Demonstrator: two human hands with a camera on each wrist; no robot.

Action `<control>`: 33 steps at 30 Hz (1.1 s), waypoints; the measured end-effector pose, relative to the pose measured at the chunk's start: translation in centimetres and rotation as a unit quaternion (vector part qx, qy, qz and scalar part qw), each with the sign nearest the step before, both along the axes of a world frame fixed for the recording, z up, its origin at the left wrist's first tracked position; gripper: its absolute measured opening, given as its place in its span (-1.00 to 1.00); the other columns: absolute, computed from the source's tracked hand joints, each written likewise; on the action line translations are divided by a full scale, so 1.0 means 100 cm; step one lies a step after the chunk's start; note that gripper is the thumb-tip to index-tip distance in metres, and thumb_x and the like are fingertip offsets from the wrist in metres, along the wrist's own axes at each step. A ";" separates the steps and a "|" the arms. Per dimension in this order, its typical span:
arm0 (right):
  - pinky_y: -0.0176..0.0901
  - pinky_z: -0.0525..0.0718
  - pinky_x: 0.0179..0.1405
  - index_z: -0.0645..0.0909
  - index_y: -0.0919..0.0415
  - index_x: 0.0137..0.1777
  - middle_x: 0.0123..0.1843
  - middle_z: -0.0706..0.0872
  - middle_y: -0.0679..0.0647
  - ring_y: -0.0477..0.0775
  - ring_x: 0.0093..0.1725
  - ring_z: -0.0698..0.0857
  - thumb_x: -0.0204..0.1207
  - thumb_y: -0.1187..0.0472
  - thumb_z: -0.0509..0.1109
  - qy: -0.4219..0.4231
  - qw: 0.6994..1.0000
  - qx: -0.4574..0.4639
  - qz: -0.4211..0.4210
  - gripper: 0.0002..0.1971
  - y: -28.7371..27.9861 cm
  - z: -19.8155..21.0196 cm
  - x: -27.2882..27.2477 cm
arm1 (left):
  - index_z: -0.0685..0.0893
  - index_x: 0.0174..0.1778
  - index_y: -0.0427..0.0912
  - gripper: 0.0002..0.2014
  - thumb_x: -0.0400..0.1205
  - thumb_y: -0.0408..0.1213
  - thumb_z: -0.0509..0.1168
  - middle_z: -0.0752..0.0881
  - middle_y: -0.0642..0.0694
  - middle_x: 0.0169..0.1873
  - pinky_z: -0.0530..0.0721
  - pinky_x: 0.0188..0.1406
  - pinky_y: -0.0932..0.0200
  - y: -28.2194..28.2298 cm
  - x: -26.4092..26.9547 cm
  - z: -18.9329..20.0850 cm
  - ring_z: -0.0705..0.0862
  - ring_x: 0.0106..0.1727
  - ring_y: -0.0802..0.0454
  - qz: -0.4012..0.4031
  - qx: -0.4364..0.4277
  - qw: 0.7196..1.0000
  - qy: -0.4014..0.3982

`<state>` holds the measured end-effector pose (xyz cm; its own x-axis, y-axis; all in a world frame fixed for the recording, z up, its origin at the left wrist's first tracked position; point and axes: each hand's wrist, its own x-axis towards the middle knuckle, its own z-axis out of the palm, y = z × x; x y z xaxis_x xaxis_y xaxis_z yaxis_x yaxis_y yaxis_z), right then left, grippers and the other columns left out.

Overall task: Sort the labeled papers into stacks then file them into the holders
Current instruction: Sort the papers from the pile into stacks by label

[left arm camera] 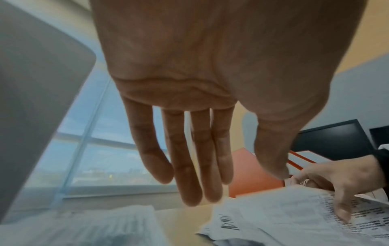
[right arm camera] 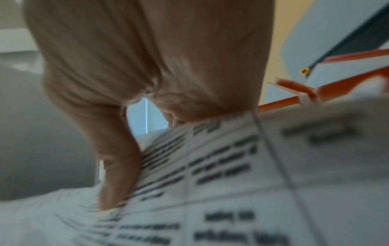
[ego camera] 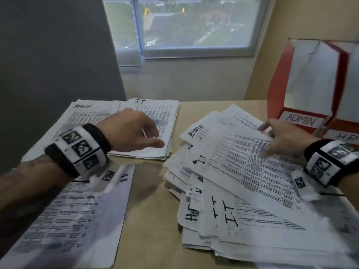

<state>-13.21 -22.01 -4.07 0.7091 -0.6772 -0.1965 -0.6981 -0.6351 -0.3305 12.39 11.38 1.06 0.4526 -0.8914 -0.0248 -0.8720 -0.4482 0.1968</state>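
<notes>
A person sorts labeled papers at a tan desk (ego camera: 151, 200) below a window (ego camera: 184, 26), seen from the head camera: the left hand (ego camera: 134, 131) hovers with fingers loosely extended and nothing in its grasp above a neat stack marked "IT" (ego camera: 165, 117), which lies beside an "ADMIN" stack (ego camera: 85, 113) at the far left of the desk, while an "H.R" stack (ego camera: 77, 210) lies nearer the person. The right hand (ego camera: 279, 136) rests on the top sheet (ego camera: 252, 162) of a loose, fanned pile of unsorted papers (ego camera: 223, 220) on the right, thumb pressing its printed face and fingers at the far edge; whether they curl under the sheet cannot be told here. Just behind that hand stand red file holders, the nearer ones labeled "ADMIN" (ego camera: 301, 119) and "HR" (ego camera: 345, 135). From the left wrist camera, the left hand (left arm camera: 200, 99) shows an open palm with straight fingers (left arm camera: 189, 166) holding nothing above the desk, and the right hand (left arm camera: 341, 179) touches the unsorted papers (left arm camera: 284, 221) in front of a red holder (left arm camera: 252, 174). From the right wrist camera, blurred, the right hand (right arm camera: 147, 66) has its thumb (right arm camera: 118, 166) down on the printed top sheet (right arm camera: 231, 183), its far edge meeting the fingers, with red holders (right arm camera: 336, 86) beyond.
</notes>
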 end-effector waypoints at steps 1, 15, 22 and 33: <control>0.09 0.68 0.22 0.67 -0.02 0.22 0.11 0.78 0.01 0.15 0.16 0.74 0.10 0.17 0.89 -0.035 0.999 -0.007 0.004 -0.32 -0.006 0.004 -0.006 | 0.84 -0.10 0.15 -0.62 0.49 0.38 0.45 0.80 0.32 -0.25 0.81 0.04 0.06 -0.022 -0.002 -0.005 0.76 -0.15 0.34 -0.006 -0.009 1.000 0.014; -0.11 0.83 -0.43 0.89 0.37 -0.11 -0.15 0.88 0.41 0.30 -0.31 0.88 0.28 0.58 0.60 -0.156 0.964 0.197 -0.081 -0.79 -0.049 0.063 -0.135 | 0.63 0.45 -0.04 -0.33 0.54 0.31 0.48 0.58 -0.02 0.36 0.62 0.39 -0.05 -0.138 -0.024 -0.044 0.61 0.37 -0.09 -0.004 -0.025 1.000 0.001; -0.01 0.72 -0.14 0.93 0.13 -0.27 -0.26 0.90 0.15 0.07 -0.31 0.87 0.34 0.15 0.69 -0.117 0.983 0.142 -0.014 -0.93 -0.024 0.076 -0.108 | 0.61 0.43 0.02 -0.04 0.19 0.49 0.60 0.68 0.06 0.20 0.74 0.24 -0.09 -0.143 -0.085 -0.063 0.66 0.18 -0.01 -0.124 0.154 0.980 -0.007; -0.12 0.78 0.08 0.90 -0.26 -0.18 -0.14 0.92 -0.09 -0.06 -0.09 0.89 0.08 -0.05 0.87 -0.060 0.991 0.112 0.041 -0.69 -0.032 0.082 -0.128 | 0.71 -0.35 0.02 -0.78 0.61 -0.08 0.48 0.71 -0.04 -0.32 0.84 -0.10 -0.10 -0.147 -0.066 -0.060 0.79 -0.11 -0.17 -0.046 0.070 0.996 0.029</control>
<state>-26.05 -25.16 4.16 0.7879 -0.5643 -0.2466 -0.5937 -0.5894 -0.5478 5.83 -3.35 -4.96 0.3640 -0.9148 -0.1748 -0.8995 -0.3940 0.1890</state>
